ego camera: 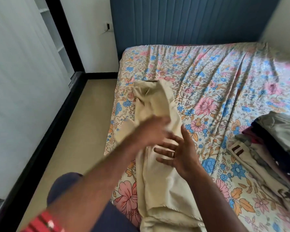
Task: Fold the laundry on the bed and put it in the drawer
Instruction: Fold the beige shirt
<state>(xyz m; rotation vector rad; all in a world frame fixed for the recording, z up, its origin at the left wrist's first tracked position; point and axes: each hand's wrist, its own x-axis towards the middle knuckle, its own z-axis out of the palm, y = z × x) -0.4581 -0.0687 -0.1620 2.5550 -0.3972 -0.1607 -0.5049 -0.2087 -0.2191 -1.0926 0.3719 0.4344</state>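
While lying along the left side of the bed (pixel 208 77), cream cloth (pixel 159 181), long and narrow, with long axis running from near edge away toward headboard (pixel 191 19). Far end rumpled and lifted. Left hand (pixel 151 129) blurred, over the middle of the cloth, seemingly gripping a fold there, though grip hard to confirm. Right hand (pixel 177 151) just beside it, nearer along the strip, fingers spread wide, palm turned leftward, touching or just above the fabric, holding nothing. Both hands at mid-length, so near end and far end lie equally apart; probably folding across the long axis next. Stack of other clothes (pixel 271 139) well apart, at right.
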